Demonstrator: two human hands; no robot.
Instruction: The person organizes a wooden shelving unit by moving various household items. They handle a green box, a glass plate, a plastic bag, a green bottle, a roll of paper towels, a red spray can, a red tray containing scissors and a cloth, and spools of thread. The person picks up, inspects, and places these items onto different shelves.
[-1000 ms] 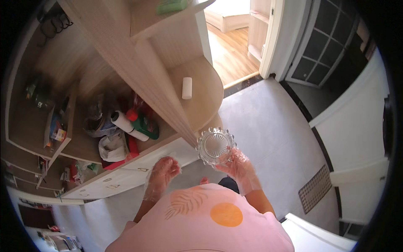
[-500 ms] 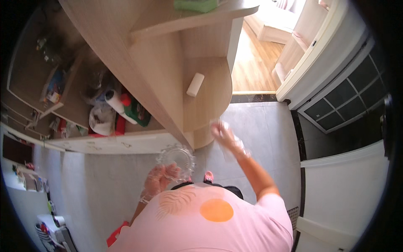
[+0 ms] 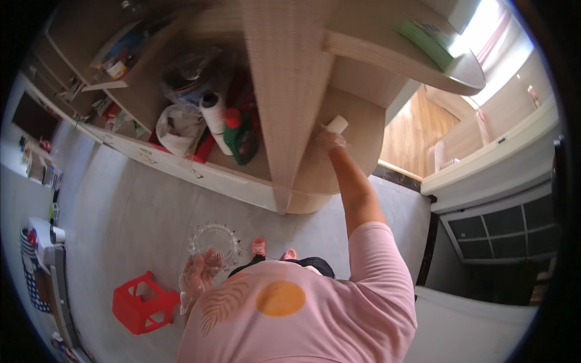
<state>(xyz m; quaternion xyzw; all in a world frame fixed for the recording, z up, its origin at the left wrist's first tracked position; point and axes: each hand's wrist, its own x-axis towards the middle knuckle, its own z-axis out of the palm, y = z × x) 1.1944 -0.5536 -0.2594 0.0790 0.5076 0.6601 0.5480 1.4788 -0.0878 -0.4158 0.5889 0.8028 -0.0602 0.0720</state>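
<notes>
My left hand (image 3: 198,277), in a thin clear glove, holds a clear cut-glass dish (image 3: 213,240) low by my side, above the grey floor. My right hand (image 3: 327,140), also gloved, is stretched out to the rounded wooden corner shelf (image 3: 363,115) and grips a small white cylinder (image 3: 336,124) lying there. My pink shirt fills the lower middle of the view.
A wooden shelving unit (image 3: 284,91) stands ahead; its lower shelf holds a green bottle (image 3: 239,137), a white roll (image 3: 213,113), a white bag (image 3: 175,128) and clutter. A red plastic stool (image 3: 143,303) sits on the floor at my left. A green sponge (image 3: 427,42) lies on an upper shelf.
The glass dish passed from my right hand to my left and dropped to my side. My right hand reached forward to the corner shelf and closed on the white cylinder.
</notes>
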